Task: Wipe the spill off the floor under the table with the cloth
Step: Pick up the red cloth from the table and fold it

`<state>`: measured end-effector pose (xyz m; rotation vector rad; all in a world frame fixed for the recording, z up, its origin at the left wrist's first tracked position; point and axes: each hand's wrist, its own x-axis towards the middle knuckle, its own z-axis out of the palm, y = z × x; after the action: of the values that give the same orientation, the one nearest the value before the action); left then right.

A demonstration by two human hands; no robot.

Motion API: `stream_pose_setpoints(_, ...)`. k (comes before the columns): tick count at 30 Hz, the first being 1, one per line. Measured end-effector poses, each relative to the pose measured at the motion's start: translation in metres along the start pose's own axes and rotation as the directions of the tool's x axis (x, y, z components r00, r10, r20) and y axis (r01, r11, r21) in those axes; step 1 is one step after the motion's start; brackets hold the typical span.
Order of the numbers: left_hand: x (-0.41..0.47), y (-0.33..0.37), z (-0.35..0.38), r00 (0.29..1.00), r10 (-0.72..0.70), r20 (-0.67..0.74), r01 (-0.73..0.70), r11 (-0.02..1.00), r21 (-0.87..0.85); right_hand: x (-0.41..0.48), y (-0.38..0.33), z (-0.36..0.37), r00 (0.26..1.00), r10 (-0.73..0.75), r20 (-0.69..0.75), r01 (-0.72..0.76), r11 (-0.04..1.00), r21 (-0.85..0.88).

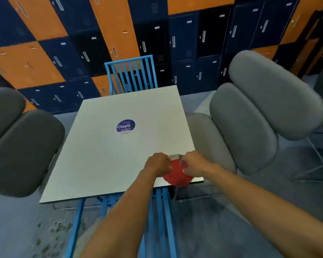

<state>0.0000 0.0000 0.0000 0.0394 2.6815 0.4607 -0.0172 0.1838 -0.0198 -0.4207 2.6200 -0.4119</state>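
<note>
A red cloth (177, 175) lies bunched at the near right corner of the white square table (108, 155). My left hand (158, 163) grips its left side with curled fingers. My right hand (193, 163) pinches its right side. A small pale patch shows between my two hands at the cloth's far edge. On the grey floor at the lower left lies a patch of dark specks, the spill (54, 227), near the table's front left corner.
A blue slatted chair (131, 73) stands at the table's far side, and another blue chair (162, 211) sits below my arms. Grey padded seats flank the table, left (21, 144) and right (254, 116). Orange and navy lockers (194, 43) fill the back wall.
</note>
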Motion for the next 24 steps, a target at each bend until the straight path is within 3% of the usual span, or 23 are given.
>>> stream_pose_setpoints(3,0.014,-0.002,0.028,0.999,-0.011,0.042,0.009,0.999,0.049,0.012,0.016,0.030,1.000,-0.011,0.007,0.011,0.999,-0.040)
stream_pose_setpoints(7,0.026,-0.008,0.069,0.996,0.035,0.080,-0.042,0.996,0.084,0.014,0.024,0.061,0.995,-0.095,0.008,0.094,0.959,-0.266)
stream_pose_setpoints(12,0.035,-0.018,0.112,0.993,0.118,-0.018,-0.107,0.948,0.299,0.025,0.036,0.090,0.991,-0.135,-0.028,0.111,0.905,-0.411)
stream_pose_setpoints(17,0.041,-0.023,0.123,0.966,0.219,-0.136,-0.146,0.898,0.415,0.037,0.045,0.102,0.965,-0.216,-0.149,0.144,0.910,-0.390)
stream_pose_setpoints(20,0.041,-0.025,0.119,0.958,0.246,-0.148,-0.169,0.900,0.402,0.033,0.047,0.094,0.963,-0.242,-0.119,0.191,0.923,-0.334)
stream_pose_setpoints(24,0.035,-0.024,0.114,0.968,0.190,-0.162,-0.126,0.931,0.343,0.030,0.049,0.092,0.956,-0.227,-0.186,0.171,0.946,-0.275)
